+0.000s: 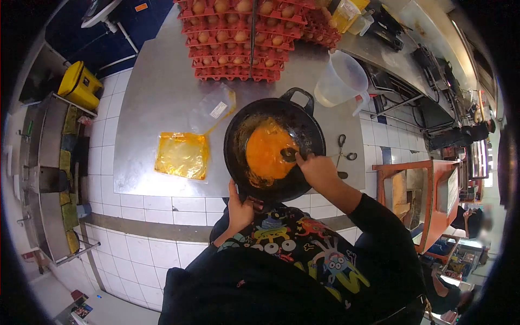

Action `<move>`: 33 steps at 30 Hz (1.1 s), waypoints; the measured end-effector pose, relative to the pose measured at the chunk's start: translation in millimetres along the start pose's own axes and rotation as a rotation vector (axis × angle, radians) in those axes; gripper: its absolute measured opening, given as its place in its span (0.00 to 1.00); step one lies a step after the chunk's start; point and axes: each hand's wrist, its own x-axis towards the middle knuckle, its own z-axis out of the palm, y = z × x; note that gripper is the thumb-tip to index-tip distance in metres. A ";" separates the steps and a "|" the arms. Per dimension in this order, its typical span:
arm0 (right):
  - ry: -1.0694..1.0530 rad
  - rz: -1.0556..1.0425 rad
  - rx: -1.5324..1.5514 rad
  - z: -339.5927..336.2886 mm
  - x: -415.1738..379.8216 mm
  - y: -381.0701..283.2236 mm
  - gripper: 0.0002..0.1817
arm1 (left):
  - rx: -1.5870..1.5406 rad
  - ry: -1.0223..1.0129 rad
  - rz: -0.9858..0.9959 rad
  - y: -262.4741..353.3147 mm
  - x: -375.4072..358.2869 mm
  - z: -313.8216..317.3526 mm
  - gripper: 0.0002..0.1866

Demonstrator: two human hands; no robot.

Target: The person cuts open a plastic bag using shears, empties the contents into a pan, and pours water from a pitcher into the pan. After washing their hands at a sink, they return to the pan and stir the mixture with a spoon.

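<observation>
A black wok point(233, 146) rests at the near edge of the metal table, with orange beaten egg point(265, 149) pooled inside. My left hand point(241, 211) is closed at the wok's near-left rim, thumb up along the side; its fingers are partly hidden around the near handle. In my right hand point(317, 170) is a dark ladle point(288, 155), its head dipping into the egg. To the left lies a clear plastic bag point(181, 155) smeared with yellow egg, and beyond it another clear bag with a white label point(219, 110).
Stacked red trays of eggs point(238, 38) stand at the table's far side. A translucent plastic jug point(341, 78) is right of the wok. Scissors point(341, 153) lie near my right forearm. A yellow bin point(80, 86) stands on the left. Other people are visible at far right.
</observation>
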 end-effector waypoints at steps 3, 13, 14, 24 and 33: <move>-0.115 0.003 0.046 4.8 -10.4 -7.8 0.24 | 0.068 0.029 0.009 5.8 -2.4 4.3 0.40; -0.184 -0.055 0.314 -13.7 -26.8 -27.3 0.23 | 0.151 0.024 0.000 4.7 0.2 3.1 0.40; -0.160 -0.100 0.316 -14.2 -27.3 -29.0 0.24 | 0.119 0.020 0.010 5.9 -0.1 3.6 0.41; 0.020 -0.180 0.005 -5.3 -0.8 -57.0 0.26 | 0.231 -0.017 0.025 11.2 0.2 3.3 0.41; -0.021 0.090 0.776 15.5 24.1 -24.1 0.14 | 0.132 0.022 0.026 6.7 2.1 3.9 0.40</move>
